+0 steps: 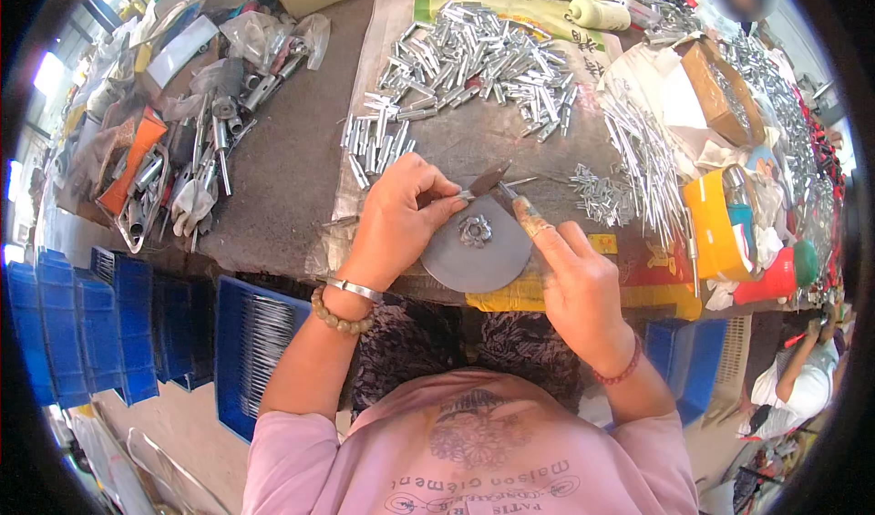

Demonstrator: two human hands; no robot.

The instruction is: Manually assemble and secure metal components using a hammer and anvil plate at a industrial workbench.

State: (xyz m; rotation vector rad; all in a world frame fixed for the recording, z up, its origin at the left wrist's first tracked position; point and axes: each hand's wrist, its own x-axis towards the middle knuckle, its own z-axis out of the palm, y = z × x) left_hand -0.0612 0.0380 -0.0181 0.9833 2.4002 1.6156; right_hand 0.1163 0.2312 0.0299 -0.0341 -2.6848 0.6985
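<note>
My left hand (401, 214) pinches a small flat tool with a dark blade (483, 182) over a round grey metal disc (474, 260) at the table's front edge. A small toothed metal fixture (475, 231) sits at the disc's centre. My right hand (570, 273) rests beside the disc on the right, its taped forefinger pointing up toward a thin metal pin near the blade tip. Whether the right fingers pinch that pin is hard to tell. A large heap of short silver metal tubes (474, 59) lies behind the hands.
Long thin metal rods (643, 150) and a small pile of tiny parts (597, 196) lie to the right. A yellow container (715, 223) and a cardboard box (720, 91) stand at far right. Tools and plastic bags (196, 132) clutter the left. Blue crates (100, 324) stand below; another person (802, 378) sits lower right.
</note>
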